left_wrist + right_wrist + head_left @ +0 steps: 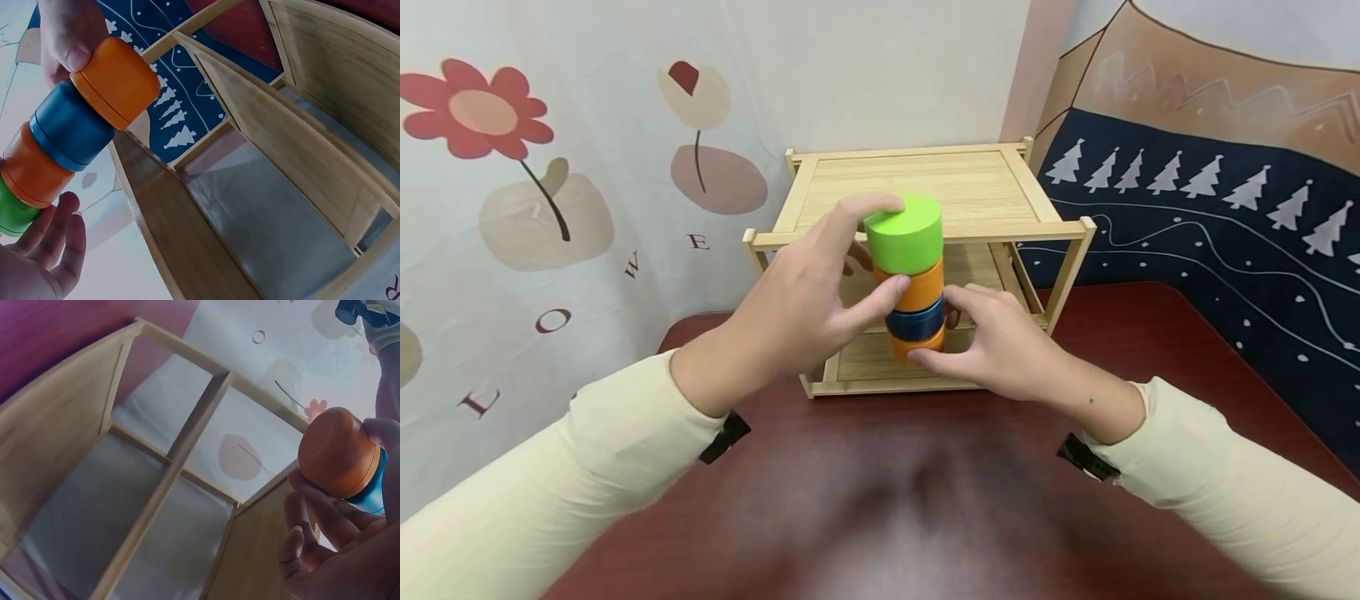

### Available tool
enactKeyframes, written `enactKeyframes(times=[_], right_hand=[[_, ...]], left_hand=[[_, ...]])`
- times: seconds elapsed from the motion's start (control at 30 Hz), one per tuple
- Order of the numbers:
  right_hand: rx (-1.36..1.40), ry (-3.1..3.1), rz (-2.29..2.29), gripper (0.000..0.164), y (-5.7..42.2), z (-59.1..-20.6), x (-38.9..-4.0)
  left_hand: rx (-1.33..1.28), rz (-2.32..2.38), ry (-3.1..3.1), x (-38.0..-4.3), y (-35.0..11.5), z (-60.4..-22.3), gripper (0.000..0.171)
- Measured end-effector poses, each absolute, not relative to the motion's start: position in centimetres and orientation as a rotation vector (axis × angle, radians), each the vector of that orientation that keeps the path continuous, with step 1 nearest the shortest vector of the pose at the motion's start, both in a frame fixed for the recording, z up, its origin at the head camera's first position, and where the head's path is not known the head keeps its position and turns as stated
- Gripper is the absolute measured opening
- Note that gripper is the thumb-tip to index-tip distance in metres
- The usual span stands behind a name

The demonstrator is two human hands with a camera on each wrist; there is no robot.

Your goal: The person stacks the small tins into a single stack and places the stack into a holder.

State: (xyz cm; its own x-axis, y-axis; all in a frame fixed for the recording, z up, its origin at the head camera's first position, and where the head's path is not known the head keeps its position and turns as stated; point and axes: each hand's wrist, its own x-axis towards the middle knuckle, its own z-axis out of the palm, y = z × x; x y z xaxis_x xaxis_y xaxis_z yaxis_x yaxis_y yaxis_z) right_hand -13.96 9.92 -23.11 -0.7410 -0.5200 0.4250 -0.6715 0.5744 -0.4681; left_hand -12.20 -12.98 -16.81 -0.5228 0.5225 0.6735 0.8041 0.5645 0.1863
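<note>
A stack of round, smooth jar-like pieces is upright in front of a wooden shelf in the head view. From the top come a green piece (906, 237), an orange piece (920, 287), a dark blue piece (917, 322) and another orange piece (919, 343). My left hand (808, 279) grips the upper part, index finger over the green top and thumb against the upper orange piece. Lower down, my right hand (1003, 346) pinches the stack around the blue and bottom orange pieces. The right wrist view shows the bottom orange piece (334, 450) close up; the upper pieces are hidden there.
The light wooden shelf (917, 183) has tiers and stands behind the hands on a dark red table (820, 500). A flower-patterned cloth (625, 108) hangs at the left and back. Dark cloth with white trees (1195, 200) hangs at the right.
</note>
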Motion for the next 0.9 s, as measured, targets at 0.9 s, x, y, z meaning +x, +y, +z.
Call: enactKeyframes(times=[0.9], right_hand=[[0.985,-2.55,0.96,0.05,10.1,-18.3,-15.3]], left_hand=[[-1.018,-0.698,-2.283,-13.4,-11.9,-11.9,0.053]])
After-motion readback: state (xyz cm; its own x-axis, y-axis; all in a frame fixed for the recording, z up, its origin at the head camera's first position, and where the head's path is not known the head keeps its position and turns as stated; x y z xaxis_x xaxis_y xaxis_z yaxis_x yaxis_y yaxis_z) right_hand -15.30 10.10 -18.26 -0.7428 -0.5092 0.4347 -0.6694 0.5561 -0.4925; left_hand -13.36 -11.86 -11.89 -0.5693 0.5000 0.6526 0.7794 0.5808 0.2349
